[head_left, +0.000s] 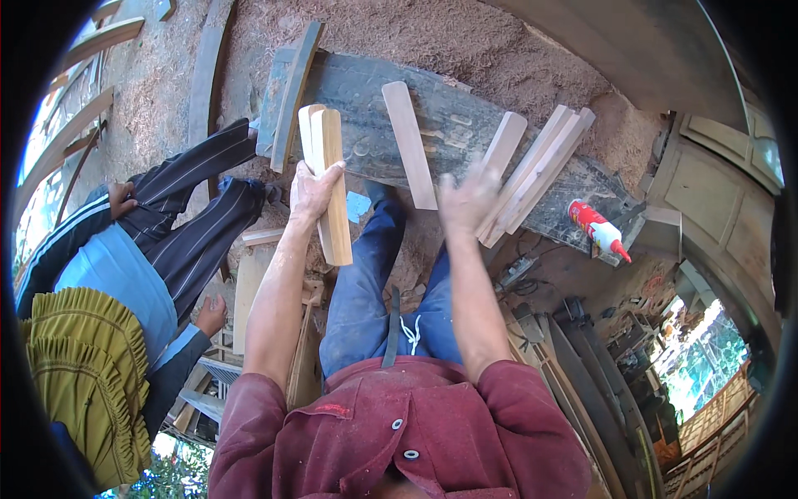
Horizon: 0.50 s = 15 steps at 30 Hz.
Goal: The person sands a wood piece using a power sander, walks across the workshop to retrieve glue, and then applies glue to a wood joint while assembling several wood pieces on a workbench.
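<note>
My left hand (pixel 314 190) is closed around a bundle of pale wooden slats (pixel 332 191) with rounded ends, held upright above the near edge of the worn board (pixel 357 91). My right hand (pixel 467 200) is smeared by motion, so its fingers cannot be made out. It is at the near end of a single rounded slat (pixel 505 141), and whether it touches that slat is unclear. Another slat (pixel 407 137) lies alone on the board between my hands. Right of my right hand, several slats (pixel 544 166) lie side by side, jutting over the near edge.
A red and white glue bottle (pixel 594 224) lies at the board's right end. One curved wooden strip (pixel 297 96) crosses its left end. At left sits another person (pixel 125 266) in striped trousers. Wood shavings (pixel 465 41) cover the ground beyond; planks (pixel 573 391) lean at lower right.
</note>
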Each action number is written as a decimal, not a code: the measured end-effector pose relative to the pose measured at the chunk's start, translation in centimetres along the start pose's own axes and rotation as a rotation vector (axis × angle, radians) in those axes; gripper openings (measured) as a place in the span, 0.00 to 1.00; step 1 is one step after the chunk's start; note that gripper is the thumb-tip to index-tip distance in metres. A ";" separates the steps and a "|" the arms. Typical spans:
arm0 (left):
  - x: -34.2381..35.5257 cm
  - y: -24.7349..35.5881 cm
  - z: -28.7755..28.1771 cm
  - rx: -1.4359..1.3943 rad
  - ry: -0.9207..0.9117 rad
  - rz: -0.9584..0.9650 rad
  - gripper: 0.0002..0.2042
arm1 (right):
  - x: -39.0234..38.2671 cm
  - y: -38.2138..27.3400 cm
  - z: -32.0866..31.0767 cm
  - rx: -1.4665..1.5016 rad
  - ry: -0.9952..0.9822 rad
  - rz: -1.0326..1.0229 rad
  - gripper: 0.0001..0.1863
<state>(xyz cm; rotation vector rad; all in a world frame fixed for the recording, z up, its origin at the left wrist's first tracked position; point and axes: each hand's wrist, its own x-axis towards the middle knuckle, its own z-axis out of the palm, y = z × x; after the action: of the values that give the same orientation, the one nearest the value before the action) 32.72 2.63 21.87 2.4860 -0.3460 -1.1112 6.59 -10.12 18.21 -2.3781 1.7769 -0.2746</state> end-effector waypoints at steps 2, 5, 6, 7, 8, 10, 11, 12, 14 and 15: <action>0.9 0.3 -0.1 0.044 -0.006 -0.015 0.40 | 2.1 2.8 -0.5 -0.063 0.062 0.089 0.45; 2.6 1.3 0.4 0.135 -0.008 -0.002 0.42 | 4.2 4.0 -0.7 0.010 -0.424 0.345 0.45; 3.0 1.6 0.6 0.191 -0.007 0.019 0.42 | 4.0 3.7 -0.5 0.026 -0.351 0.262 0.43; 3.6 1.9 0.8 0.184 -0.003 0.016 0.42 | 3.9 3.5 -0.3 0.043 -0.279 0.179 0.42; 4.3 2.3 1.0 0.222 0.012 0.003 0.42 | 3.6 3.1 0.1 0.041 -0.278 0.171 0.42; 5.0 2.2 1.5 0.262 0.025 -0.023 0.42 | 2.3 -0.8 0.1 0.162 -0.193 -0.064 0.45; 5.2 2.4 1.8 0.339 0.090 0.009 0.42 | 1.7 -2.7 0.5 0.129 -0.237 -0.110 0.45; 5.4 2.3 2.0 0.417 0.162 0.030 0.42 | 1.4 -5.0 -0.2 0.146 -0.258 -0.171 0.45; 6.1 3.3 2.6 0.450 0.181 0.039 0.42 | 1.0 -7.5 0.9 0.092 -0.253 -0.206 0.45; 6.3 3.6 3.1 0.485 0.191 0.047 0.43 | 0.8 -8.2 1.6 0.035 -0.253 -0.237 0.45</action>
<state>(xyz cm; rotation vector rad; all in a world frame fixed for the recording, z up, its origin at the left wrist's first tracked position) 34.28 -3.78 17.42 2.9545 -0.6809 -0.8347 14.78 -8.59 18.66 -2.4713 1.3726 -0.0283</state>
